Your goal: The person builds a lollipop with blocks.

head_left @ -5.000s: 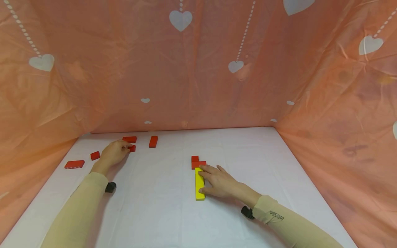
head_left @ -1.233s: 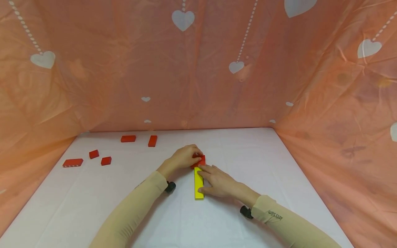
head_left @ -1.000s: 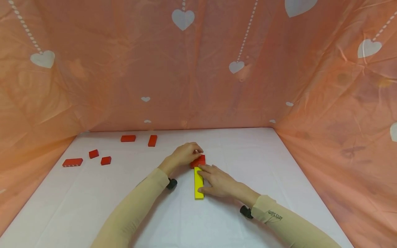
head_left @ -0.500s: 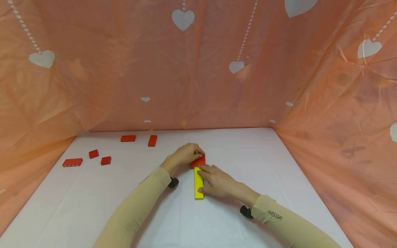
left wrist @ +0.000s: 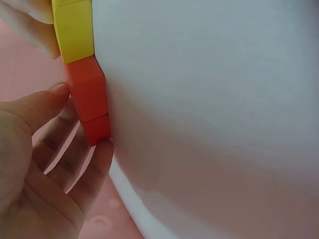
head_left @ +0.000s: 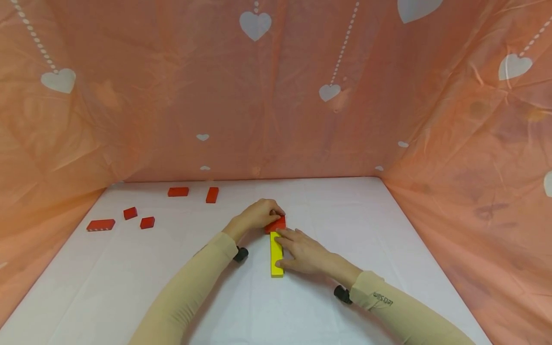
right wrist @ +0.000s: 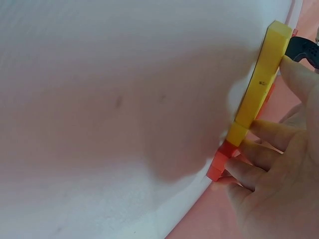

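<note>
Two yellow blocks [head_left: 277, 256] lie end to end on the white table, the seam between them showing in the right wrist view. Small red blocks [head_left: 277, 225] butt against their far end. My left hand [head_left: 255, 214] reaches over these from the left; in the left wrist view its thumb [left wrist: 47, 104] touches one side of the red blocks and a fingertip the far end, pinching them. My right hand [head_left: 307, 253] rests along the right side of the yellow blocks, fingers extended and touching yellow and red. The left hand partly hides the red blocks in the head view.
Loose red blocks lie at the back left: a dotted long one [head_left: 101, 225], two small ones [head_left: 130, 213], a flat one [head_left: 178, 191] and a tilted one [head_left: 212, 195]. Pink-orange cloth [head_left: 276, 105] with white hearts encloses the table's back and sides.
Five seconds ago my left hand held a small red block at the back left; that block is gone from there and the hand is at the row. Over the last second it barely shifts; the right stays.
</note>
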Tool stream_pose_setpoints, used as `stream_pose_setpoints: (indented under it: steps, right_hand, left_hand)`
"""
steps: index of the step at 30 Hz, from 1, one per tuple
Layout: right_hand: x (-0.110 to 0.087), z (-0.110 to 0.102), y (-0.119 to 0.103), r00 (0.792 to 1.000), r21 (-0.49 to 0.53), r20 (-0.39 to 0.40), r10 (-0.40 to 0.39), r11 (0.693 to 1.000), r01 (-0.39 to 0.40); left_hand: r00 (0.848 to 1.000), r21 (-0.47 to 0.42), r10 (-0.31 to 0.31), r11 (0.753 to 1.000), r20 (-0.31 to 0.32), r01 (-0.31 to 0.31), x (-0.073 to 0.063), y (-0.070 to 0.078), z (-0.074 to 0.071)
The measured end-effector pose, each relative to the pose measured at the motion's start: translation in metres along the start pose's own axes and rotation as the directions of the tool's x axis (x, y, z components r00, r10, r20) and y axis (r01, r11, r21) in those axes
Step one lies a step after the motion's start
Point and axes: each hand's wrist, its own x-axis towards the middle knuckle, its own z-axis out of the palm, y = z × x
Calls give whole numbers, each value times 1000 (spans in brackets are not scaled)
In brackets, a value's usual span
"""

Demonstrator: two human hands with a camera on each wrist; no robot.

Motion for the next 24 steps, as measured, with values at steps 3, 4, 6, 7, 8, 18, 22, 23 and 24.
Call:
stream_pose_setpoints:
  steps: [3,4,6,7,8,18,22,23,24]
  right_hand:
    - [0,-1,-1,1000,-4,-1,-1,1000,1]
    - [0,-1,-1,1000,-3,-2,-1,1000,1]
    - [0,-1,-1,1000,-3,-4,2,1000,-2]
    - [0,-1,-1,1000,-3,-3,7,1000,-7]
    - [0,-1,-1,1000,-2,-3,10,1000,-10]
    - [1,2,0,1000,2,4,29,1000,-29]
    - [1,2,0,1000,3,6,31,1000,-31]
    - [1,2,0,1000,3,6,30,1000,-30]
    - [1,2,0,1000,4,6,29,1000,-29]
  left_hand:
    - [1000,13,-2,1000,-10,2,-1,0,-1]
    - [1000,21,-3,1000,-17,4,-1,0,-1]
    - [999,36,-15,999,-35,17,-2,0,-2]
    - [999,41,-22,999,-45,24,-3,-1,-3]
    - [998,44,-30,999,-59,32,-5,-1,-5]
    - [974,28,-53,998,-221,61,-24,-26,-26]
    - [960,2,-82,996,-266,86,-33,-40,-37]
    - [958,-8,-88,996,-273,89,-35,-44,-39]
    - [955,-21,-95,995,-280,93,-38,-47,-43]
